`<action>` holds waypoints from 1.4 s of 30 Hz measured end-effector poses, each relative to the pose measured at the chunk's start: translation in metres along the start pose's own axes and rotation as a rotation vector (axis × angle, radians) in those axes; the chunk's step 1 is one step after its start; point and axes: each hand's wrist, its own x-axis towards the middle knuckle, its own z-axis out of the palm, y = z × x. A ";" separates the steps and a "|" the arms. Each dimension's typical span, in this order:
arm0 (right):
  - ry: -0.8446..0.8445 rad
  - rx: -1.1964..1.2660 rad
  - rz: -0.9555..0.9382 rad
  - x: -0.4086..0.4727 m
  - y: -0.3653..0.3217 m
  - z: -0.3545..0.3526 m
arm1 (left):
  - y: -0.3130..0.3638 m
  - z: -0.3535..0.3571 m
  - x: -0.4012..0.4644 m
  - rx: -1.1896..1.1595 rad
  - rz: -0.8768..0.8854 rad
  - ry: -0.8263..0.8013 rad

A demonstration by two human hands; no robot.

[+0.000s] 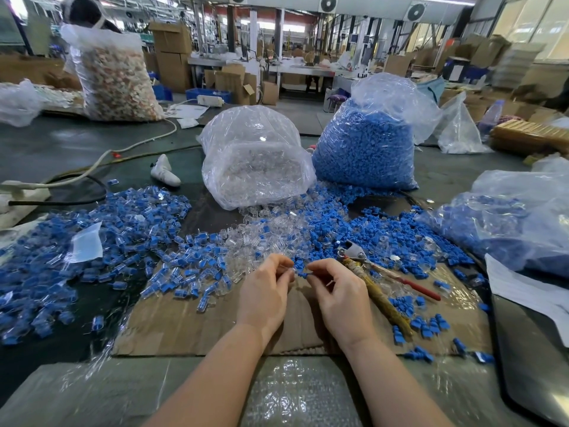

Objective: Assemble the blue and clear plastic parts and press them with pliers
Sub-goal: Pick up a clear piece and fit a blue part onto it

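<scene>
Bubble wrap (pixel 295 392) nearest, two bare forearms reaching over it to the cardboard sheet (pixel 191 328) on the bench (pixel 61 143). Fingers (pixel 284 266) of the left hand (pixel 264 291) pinched together on a clear part (pixel 288 269), hard to make out against the skin. Fingers (pixel 315 268) of the right hand (pixel 338 295) pinched on a blue part (pixel 303 274), held just beside the clear one, apparently about to be mated. Pliers (pixel 374 283) lying untouched just beside the right hand, red handle and wrapped handle on the cardboard. Further out, loose blue and clear parts (pixel 323 232) heaped ahead, spilling from a bag of clear parts (pixel 255 161) and a bag of blue parts (pixel 366 146). To the left, a wide spread of joined pieces (pixel 123 229), blue inside clear. Judged from that: many done already, this pair not yet joined or pressed, and far more stock left in the bags.
</scene>
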 end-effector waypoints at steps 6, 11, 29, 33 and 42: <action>0.002 -0.017 -0.025 -0.001 -0.001 -0.001 | 0.001 -0.001 -0.001 -0.031 -0.016 -0.019; 0.000 -0.068 -0.061 -0.001 -0.001 0.000 | 0.002 -0.003 -0.002 -0.003 0.014 -0.039; -0.002 -0.084 -0.130 -0.002 -0.001 0.001 | 0.002 -0.005 0.000 -0.056 -0.003 -0.078; -0.021 -0.092 -0.145 -0.001 0.000 0.000 | 0.002 -0.005 -0.001 -0.052 -0.002 -0.086; -0.029 -0.066 -0.150 0.000 0.000 -0.001 | 0.004 -0.005 -0.001 -0.068 -0.007 -0.090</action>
